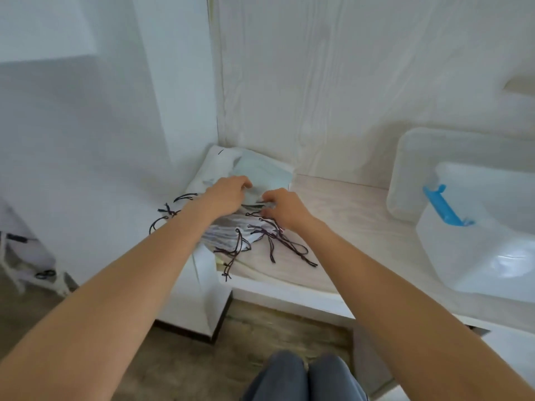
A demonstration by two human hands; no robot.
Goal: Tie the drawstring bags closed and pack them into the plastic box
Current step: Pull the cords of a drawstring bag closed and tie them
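Both hands were in the pile of bags (231, 224) in the worktop (347, 215) corner: left hand (228, 195) curled on pale cloth, right hand (285, 208) pinching cords. Best bet, I'd say: pull one bag clear first. The box (474, 244) sat well right.

White wood-grain wall panels (347, 82) rise behind a pale shelf (347, 227); brown floor (173, 366) below.

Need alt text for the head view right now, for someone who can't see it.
Both hands reach into a pile of drawstring bags in the corner of a pale shelf: the left hand grips pale fabric, the right hand pinches at a bag's top. Dark cords trail loose. A clear plastic box with a blue latch sits to the right.
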